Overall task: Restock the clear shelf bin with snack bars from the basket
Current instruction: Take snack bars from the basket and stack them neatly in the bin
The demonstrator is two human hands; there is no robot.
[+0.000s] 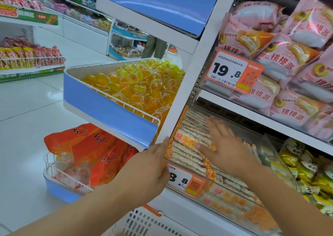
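Snack bars (189, 138), stacked in clear shelf bin (281, 165): light, crinkly-slick wrap, prob. brittle—lift by long edges; right hand (227, 145) flat on stack, fingers spread; left hand (149, 165) fingers curled on bin's front corner; basket (144, 223) below.

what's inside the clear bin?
Clear bin holds stacked snack bars; right hand lies flat on them, covering some. Lower layers blurred.
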